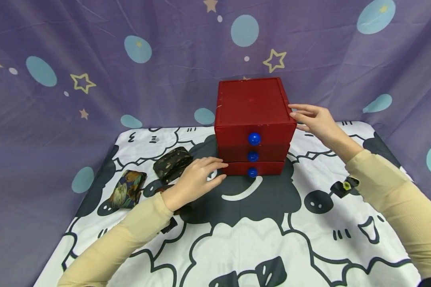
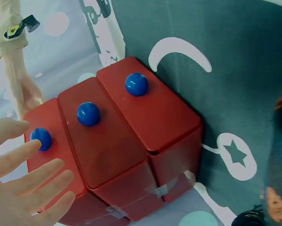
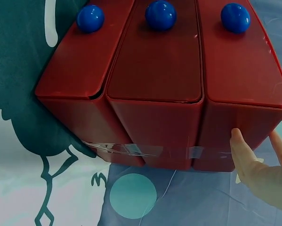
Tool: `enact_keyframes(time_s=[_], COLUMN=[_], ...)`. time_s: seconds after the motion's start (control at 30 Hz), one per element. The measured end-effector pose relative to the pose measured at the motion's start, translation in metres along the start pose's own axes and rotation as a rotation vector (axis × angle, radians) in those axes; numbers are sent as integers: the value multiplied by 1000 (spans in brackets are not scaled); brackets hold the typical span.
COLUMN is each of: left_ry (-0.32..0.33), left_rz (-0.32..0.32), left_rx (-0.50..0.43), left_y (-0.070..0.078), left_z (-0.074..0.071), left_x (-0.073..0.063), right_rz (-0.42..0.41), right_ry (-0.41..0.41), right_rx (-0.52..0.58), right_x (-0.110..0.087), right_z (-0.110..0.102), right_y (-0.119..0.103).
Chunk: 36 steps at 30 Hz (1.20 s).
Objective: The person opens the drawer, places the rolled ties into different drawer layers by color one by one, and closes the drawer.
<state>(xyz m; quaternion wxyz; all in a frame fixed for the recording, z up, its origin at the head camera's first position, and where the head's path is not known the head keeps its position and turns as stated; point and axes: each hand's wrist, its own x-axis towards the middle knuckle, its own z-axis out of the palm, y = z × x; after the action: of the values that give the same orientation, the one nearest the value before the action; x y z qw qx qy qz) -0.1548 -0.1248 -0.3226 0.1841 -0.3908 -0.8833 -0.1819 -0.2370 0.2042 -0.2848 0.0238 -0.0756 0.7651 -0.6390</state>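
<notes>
A red three-drawer box (image 1: 251,103) stands near the back of the table, each drawer front bearing a round blue knob (image 1: 254,138). All three drawers sit closed in the head view. My left hand (image 1: 201,177) is by the box's lower left, fingers extended and spread. In the left wrist view, the left hand (image 2: 32,181) overlaps the top drawer's side and knob. At the upper right edge of the box is my right hand (image 1: 317,119). The right wrist view shows the right hand (image 3: 261,172) with its fingertips at the box's side. Neither hand grips anything.
Left of the box lie a dark patterned pouch (image 1: 172,163) and a colourful floral pouch (image 1: 128,189). Another dark and orange item is mostly hidden behind the left wrist. A cartoon-print cloth (image 1: 258,235) covers the table, and a purple curtain (image 1: 179,59) hangs behind it.
</notes>
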Motion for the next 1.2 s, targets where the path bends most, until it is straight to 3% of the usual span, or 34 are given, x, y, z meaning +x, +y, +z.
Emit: enact_keyframes(time_s=[0.2,0.47,0.83,1.2], left_ry=[19,12,91,115], left_rz=[37,28,76,24], left_rx=[32,56,57,20], left_y=[3,6,16,23], left_z=[0,-1,3,9], left_x=[11,26,48,62], right_rz=[16,19,18,16], right_ry=[9,9,7,9], right_rx=[24,44,47,50], right_x=[-1,-1,-1,0], right_z=[1,0,0,1], right_y=[0,0,0,0])
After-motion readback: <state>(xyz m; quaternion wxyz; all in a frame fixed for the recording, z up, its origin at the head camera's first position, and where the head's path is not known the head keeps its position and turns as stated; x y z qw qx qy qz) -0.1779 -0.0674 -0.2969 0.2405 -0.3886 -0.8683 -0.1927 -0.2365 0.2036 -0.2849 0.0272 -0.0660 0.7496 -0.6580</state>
